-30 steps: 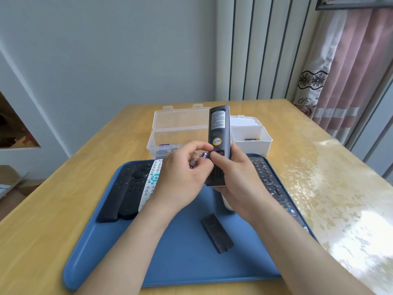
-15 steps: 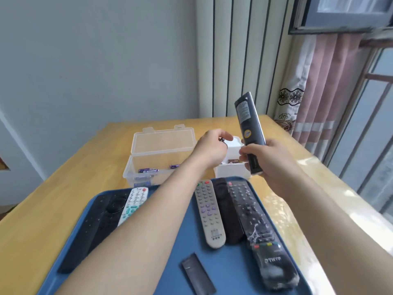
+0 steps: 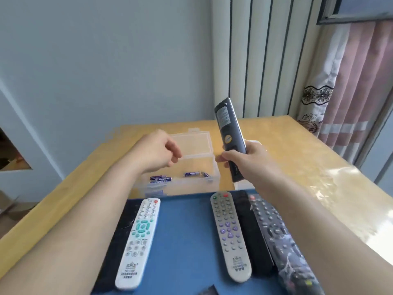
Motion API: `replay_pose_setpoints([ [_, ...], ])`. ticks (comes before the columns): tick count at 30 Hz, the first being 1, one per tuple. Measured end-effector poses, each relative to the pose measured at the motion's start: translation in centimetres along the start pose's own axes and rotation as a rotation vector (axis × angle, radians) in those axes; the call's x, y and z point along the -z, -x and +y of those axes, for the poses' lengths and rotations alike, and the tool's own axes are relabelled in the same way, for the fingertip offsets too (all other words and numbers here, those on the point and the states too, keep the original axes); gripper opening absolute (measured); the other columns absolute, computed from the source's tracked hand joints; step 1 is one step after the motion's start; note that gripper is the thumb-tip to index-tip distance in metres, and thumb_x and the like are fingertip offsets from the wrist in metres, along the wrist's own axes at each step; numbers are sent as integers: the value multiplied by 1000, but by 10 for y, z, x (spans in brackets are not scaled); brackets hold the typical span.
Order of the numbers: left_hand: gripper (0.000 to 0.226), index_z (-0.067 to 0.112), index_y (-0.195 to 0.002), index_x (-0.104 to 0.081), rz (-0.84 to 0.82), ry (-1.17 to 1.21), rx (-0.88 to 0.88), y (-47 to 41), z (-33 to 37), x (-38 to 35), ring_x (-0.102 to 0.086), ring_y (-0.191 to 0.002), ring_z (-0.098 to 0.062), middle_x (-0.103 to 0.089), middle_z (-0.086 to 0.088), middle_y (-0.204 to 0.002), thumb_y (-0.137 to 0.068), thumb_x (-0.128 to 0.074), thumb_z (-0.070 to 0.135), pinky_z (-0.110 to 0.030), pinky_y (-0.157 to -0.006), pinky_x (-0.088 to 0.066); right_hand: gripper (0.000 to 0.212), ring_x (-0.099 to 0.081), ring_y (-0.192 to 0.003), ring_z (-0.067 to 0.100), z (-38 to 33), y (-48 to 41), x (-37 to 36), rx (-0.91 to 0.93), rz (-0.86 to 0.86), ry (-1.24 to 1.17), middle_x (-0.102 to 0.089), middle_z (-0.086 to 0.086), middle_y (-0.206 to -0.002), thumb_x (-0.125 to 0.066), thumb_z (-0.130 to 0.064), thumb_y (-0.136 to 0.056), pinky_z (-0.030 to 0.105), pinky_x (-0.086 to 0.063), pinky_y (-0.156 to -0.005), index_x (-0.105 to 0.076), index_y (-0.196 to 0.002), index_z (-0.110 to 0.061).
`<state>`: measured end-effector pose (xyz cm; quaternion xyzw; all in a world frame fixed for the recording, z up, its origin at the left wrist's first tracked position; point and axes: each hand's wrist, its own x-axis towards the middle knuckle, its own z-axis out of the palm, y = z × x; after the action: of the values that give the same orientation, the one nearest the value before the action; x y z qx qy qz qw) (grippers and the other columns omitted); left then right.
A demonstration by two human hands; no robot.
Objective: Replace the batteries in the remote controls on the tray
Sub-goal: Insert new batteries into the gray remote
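Note:
My right hand grips a dark grey remote by its lower part and holds it upright above the table, label side towards me. My left hand hovers over the open clear plastic box, fingers loosely curled, with nothing visible in it. Several purple batteries lie on the box's floor. On the blue tray nearer me lie a white remote, a grey remote, a black remote and a plastic-wrapped dark remote.
A loose black battery cover lies on the tray at the bottom edge. Another black remote is partly under my left forearm. A white box sits mostly hidden behind my right hand. The wooden table extends to the right towards curtains.
My left hand has swung left from the white box to above the clear battery box. My right hand still holds the dark remote upright. The view has moved closer to the boxes.

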<state>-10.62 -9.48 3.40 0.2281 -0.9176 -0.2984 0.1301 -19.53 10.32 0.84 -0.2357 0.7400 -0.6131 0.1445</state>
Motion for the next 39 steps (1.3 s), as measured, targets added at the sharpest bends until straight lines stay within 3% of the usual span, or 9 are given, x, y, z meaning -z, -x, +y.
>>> replay_pose_setpoints([
  [4, 23, 21, -79, -73, -210, -276, 79, 6, -33, 12, -66, -70, -13, -74, 3, -76, -82, -59, 3, -30, -76, -56, 9, -55, -63, 22, -4, -1, -34, 47, -73, 158, -72, 18, -89, -61, -17, -87, 39, -54, -61, -63, -92, -9],
  [8, 29, 28, -94, -75, -315, -525, 4, 2, -36, 4, -63, -84, -13, -70, 6, -91, -84, -57, 7, -21, -66, -47, 10, -50, -60, 20, 4, 0, -58, 128, -65, 397, -55, 1, -69, -56, -19, -89, 27, -40, -52, -55, -91, -9],
  [12, 36, 31, -91, -69, -348, -586, -7, -8, -39, -1, -58, -81, -16, -61, 5, -90, -82, -50, 1, -22, -56, -41, 10, -48, -63, 18, 7, 5, -65, 180, -14, 523, -51, -3, -71, -54, -23, -90, 29, -37, -53, -48, -83, -18],
  [15, 35, 28, -86, -69, -378, -644, -25, -11, -39, 0, -61, -86, -20, -64, 1, -95, -81, -48, -1, -27, -63, -51, 21, -45, -59, 17, 9, 9, -65, 181, -8, 467, -48, -3, -66, -56, -20, -89, 27, -35, -52, -43, -73, -19],
  [18, 31, 27, -90, -69, -461, -651, -19, -12, -36, 6, -62, -86, -19, -66, 0, -100, -85, -50, 3, -31, -73, -56, 23, -38, -55, 15, 13, 13, -63, 196, -15, 406, -43, -2, -63, -56, -16, -89, 24, -29, -49, -40, -71, -15],
  [21, 20, 22, -100, -71, -561, -675, 10, -15, -32, 10, -63, -79, -14, -69, 1, -101, -85, -62, 10, -28, -71, -53, 24, -33, -54, 15, 15, 15, -63, 224, -14, 359, -39, -2, -61, -56, -14, -87, 20, -26, -47, -38, -70, -15],
  [26, 27, 20, -108, -70, -724, -712, 42, -22, -25, 10, -65, -94, -17, -69, 3, -104, -82, -72, 13, -26, -73, -53, 24, -35, -55, 16, 17, 15, -62, 239, -21, 344, -40, -3, -60, -57, -15, -88, 23, -29, -49, -40, -70, -17],
  [32, 23, 12, -107, -69, -851, -559, 138, -30, -24, 10, -64, -82, -14, -66, 2, -92, -85, -70, 8, -12, -56, -51, 14, -41, -59, 19, 18, 15, -64, 231, -31, 349, -46, -1, -63, -57, -16, -88, 29, -34, -53, -48, -77, -12],
  [39, 23, 10, -101, -72, -883, -478, 169, -32, -21, 11, -69, -93, -24, -72, -2, -88, -82, -69, -2, -27, -76, -59, 18, -38, -58, 18, 15, 16, -63, 200, -33, 321, -44, -1, -62, -56, -16, -88, 28, -31, -52, -45, -74, -15],
])
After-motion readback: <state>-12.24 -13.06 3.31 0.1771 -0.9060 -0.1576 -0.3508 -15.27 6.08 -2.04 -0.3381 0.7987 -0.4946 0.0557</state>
